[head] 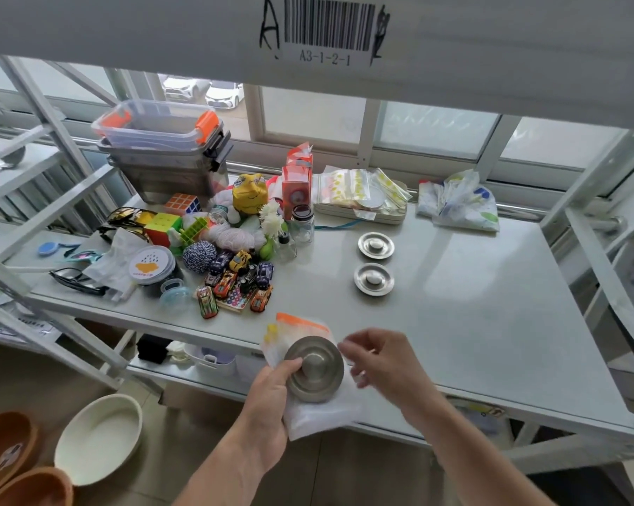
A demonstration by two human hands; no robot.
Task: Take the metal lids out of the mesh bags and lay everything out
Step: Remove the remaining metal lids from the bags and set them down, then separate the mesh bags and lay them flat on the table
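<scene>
Over the shelf's front edge my left hand grips a round metal lid with the thumb on its face, together with white mesh bags underneath it; the bags have orange and yellow tops. My right hand sits just right of the lid, fingers curled and pinching near the bags' edge; what it holds is unclear. Two more metal lids lie knob-up on the metal shelf, one further back and one nearer.
A heap of toys fills the shelf's left: toy cars, puzzle cubes, twine balls, jars, sunglasses, stacked plastic bins. A tray of zip bags and a crumpled bag sit at the back. Bowls stand on the floor at lower left.
</scene>
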